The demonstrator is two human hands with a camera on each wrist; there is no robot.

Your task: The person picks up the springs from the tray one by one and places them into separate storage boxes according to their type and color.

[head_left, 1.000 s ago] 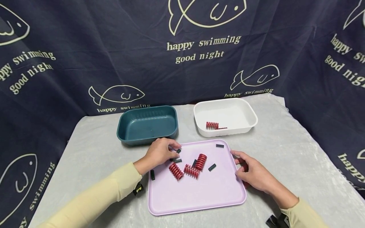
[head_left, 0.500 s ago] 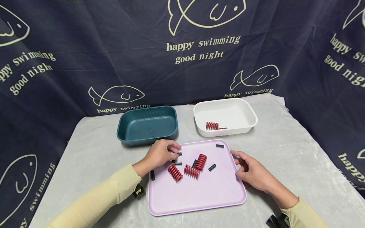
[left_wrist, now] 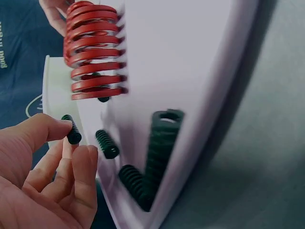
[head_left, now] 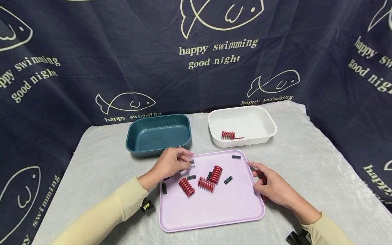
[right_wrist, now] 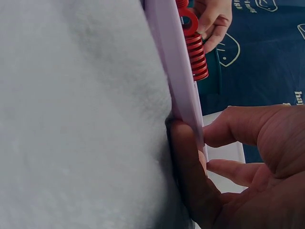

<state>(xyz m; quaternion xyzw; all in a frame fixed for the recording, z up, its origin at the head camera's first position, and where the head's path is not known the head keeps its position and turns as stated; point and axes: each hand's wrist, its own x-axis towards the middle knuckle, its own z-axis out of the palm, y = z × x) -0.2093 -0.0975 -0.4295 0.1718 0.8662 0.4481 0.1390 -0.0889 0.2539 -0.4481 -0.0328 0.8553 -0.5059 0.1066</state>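
At lilac tray's [head_left: 211,211] far L corner, L hand [head_left: 169,165] pinched a sm. dk-green spring [left_wrist: 72,131], prob. light, stiff & apt to roll, best held round mid-coils, w/ R hand [head_left: 271,182] gripping tray's R edge.

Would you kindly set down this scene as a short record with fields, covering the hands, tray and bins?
Left hand: pinches a small dark green spring
Right hand: grips the lilac tray at its right edge
On the tray: three red springs and several other small green springs
Teal bin: behind the tray, on the left
White bin: behind, on the right, at least one red spring inside
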